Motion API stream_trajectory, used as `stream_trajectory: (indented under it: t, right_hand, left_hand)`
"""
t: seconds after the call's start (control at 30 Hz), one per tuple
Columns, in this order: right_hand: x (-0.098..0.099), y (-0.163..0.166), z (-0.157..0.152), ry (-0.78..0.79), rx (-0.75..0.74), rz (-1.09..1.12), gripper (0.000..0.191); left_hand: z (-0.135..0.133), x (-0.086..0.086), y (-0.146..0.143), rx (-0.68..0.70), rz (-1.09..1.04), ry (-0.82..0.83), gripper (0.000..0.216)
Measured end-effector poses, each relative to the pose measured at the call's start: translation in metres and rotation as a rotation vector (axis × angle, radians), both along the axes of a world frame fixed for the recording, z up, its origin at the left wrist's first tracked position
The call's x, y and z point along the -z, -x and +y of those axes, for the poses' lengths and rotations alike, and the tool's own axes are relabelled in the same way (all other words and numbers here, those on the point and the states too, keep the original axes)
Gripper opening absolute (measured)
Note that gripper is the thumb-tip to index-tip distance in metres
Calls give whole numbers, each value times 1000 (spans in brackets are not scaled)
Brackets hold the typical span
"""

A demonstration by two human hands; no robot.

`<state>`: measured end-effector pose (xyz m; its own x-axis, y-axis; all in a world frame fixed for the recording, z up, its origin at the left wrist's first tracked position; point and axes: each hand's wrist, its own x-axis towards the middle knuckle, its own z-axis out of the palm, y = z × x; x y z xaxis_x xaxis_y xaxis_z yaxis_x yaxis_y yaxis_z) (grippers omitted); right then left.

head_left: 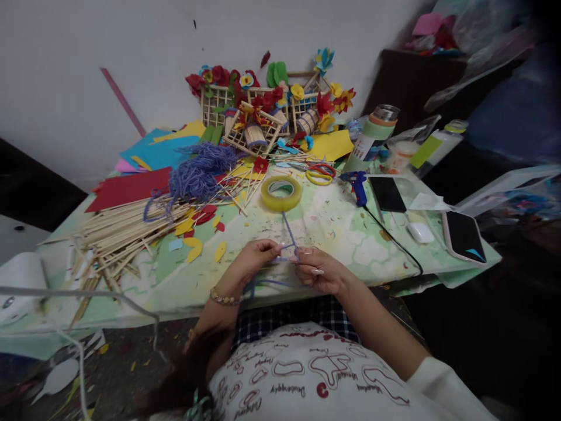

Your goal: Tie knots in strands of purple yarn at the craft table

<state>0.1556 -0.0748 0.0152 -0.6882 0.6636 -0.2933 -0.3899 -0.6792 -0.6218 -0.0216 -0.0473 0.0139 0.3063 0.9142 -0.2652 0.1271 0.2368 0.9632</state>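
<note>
Both hands meet over the table's front edge, pinching a strand of purple-blue yarn (288,228). My left hand (258,257) closes thumb and finger on one part of it. Just to the right, my right hand (322,270) pinches another part, and the yarn forms a small loop between the fingertips. One length runs away from me to the roll of yellowish clear tape (281,194), which lies flat; whether it is tied there I cannot tell. Another length hangs below the hands near my left wrist.
Bundled wooden sticks (127,228), a yarn heap (199,169) and red paper (131,190) lie left. Stick-and-flower crafts (256,126) stand behind. Scissors (321,173), a blue glue gun (357,186) with its cord, a bottle (372,137) and phones (388,194) are right.
</note>
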Motion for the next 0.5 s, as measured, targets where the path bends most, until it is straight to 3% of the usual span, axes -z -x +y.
stream_trajectory:
  t: [0.17,0.27,0.5]
  right_hand:
    - [-1,-3,0,-90,-77,-109,38]
    - [-4,-2,-3,-164,-20,-214,43]
    - [-1,1,-11,-437,214,-612,43]
  left_hand:
    - [5,1,-2,-180,-42,-54,25]
    - [4,0,-3,-199,-205,-10,23]
    - [-13,5,-1,92,-587,575,14]
